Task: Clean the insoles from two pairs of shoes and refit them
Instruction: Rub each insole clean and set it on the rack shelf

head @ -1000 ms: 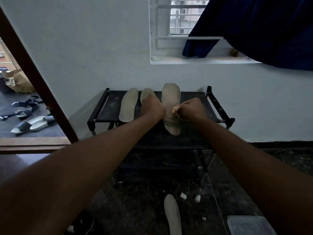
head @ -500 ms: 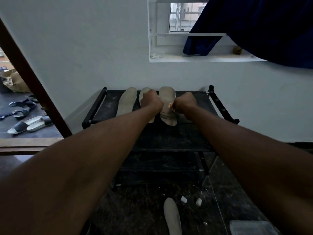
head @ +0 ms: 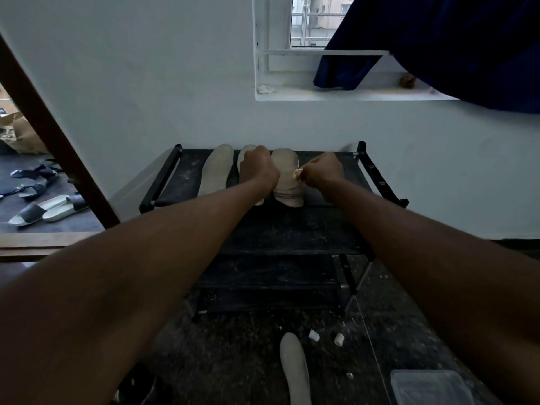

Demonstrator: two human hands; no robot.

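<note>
While pinching a pale scrap point(head: 297, 173) in right hand point(head: 325, 171) fingers just right of the insole point(head: 287, 164), rests curled left hand point(head: 258, 170) fingers, grasp hidden, left of it, lengthwise on shoe rack point(head: 182, 185) top, broader end toward wall point(head: 146, 97).

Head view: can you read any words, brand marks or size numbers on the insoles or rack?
No readable text anywhere.
Rightmost rack insole: dark lines near its heel, too blurred to tell if print.
Rack, floor insole, clear container: no text visible.

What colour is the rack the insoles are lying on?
Black rack, dusty on top; the head view shows it best.
</note>
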